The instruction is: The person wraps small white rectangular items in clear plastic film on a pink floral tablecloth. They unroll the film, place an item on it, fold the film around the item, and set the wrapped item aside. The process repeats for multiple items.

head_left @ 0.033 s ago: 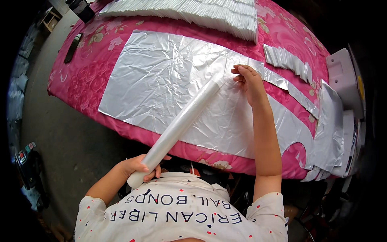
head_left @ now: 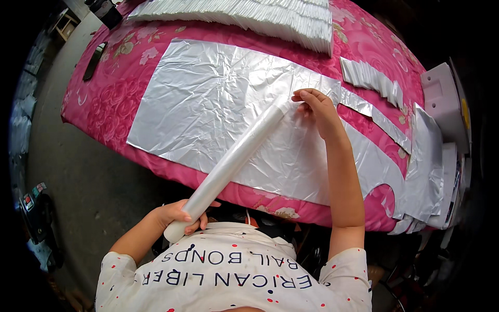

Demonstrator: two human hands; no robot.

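A long white roll of thin plastic film [head_left: 236,158] slants across the front of the table, from my waist up and to the right. My left hand [head_left: 187,214] is wrapped round its near end, beside my shirt. At the far end, my right hand [head_left: 314,104] has its fingers bent together close to the film's end. Whatever is between those fingertips, if anything, is too small to make out. Under the roll and right hand lies a large crinkled silvery sheet [head_left: 182,99], spread flat on the pink floral tablecloth [head_left: 112,114].
A long stack of folded white packets [head_left: 260,21] fills the table's far side. Smaller folded pieces [head_left: 369,78] and a silvery strip [head_left: 384,125] lie at right, near a white bin [head_left: 442,99]. A phone [head_left: 95,61] and a dark cup [head_left: 105,13] stand at far left.
My right hand has dipped slightly toward me and left, and its fingers have drawn closer together by the roll's far end. My left hand and the roll stay put.
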